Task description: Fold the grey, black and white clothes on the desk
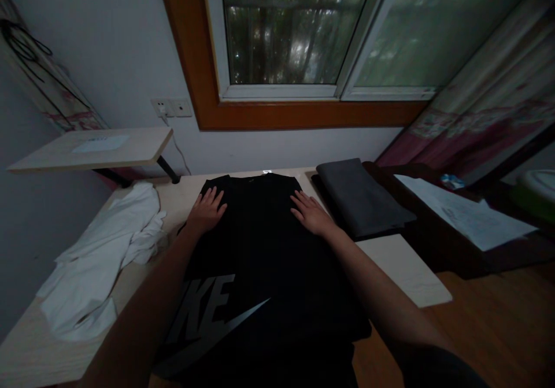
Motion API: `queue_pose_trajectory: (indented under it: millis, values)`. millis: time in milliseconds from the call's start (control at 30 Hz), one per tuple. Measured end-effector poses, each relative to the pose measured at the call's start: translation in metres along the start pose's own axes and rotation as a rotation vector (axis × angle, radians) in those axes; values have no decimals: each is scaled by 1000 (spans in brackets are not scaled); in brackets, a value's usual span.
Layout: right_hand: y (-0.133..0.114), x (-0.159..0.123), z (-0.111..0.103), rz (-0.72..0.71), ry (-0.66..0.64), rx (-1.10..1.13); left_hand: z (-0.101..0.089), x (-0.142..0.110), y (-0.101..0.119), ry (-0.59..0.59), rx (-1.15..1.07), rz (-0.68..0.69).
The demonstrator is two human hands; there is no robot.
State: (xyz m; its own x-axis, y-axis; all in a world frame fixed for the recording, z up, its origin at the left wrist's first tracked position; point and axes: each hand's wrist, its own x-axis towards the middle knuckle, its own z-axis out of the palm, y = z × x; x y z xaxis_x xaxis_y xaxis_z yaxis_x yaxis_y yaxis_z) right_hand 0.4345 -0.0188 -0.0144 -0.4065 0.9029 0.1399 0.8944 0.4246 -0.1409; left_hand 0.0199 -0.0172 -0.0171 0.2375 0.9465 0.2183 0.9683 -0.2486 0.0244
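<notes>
A black T-shirt (pixel 264 243) lies spread on the light wooden table (pixel 173 194), its neckline toward the wall. Grey "KE" lettering and a swoosh show near its lower left. My left hand (pixel 207 210) rests flat on the shirt's upper left, fingers apart. On the upper right, near the shoulder, my right hand (pixel 313 213) lies flat too, its fingers stretched out. Neither hand grips the cloth. The shirt's lower edge drapes over the table's front, and the dark light blurs its outline there.
A crumpled white garment (pixel 99 266) lies at the left, below a raised shelf (pixel 95 148). Dark grey folded cloth (pixel 362 194) sits at the right. Beyond it, a paper sheet (pixel 468 211) rests on a dark brown surface. A window (pixel 295 35) and wall stand behind the table.
</notes>
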Motion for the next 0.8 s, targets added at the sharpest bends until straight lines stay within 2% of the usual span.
queue_pose_trajectory:
  millis: [267,600,700,800]
  values:
    - [-2,9,-2,0,-20,-6,3,8,-9,-30,-5,-22]
    - [28,26,-8,59,-74,-6,4,11,-14,-19,-4,-38]
    - [21,29,-12,34,-51,-9,4,13,-15,-36,1,-45]
    - [0,32,-11,-45,-23,0,4,14,-16,-48,32,-46]
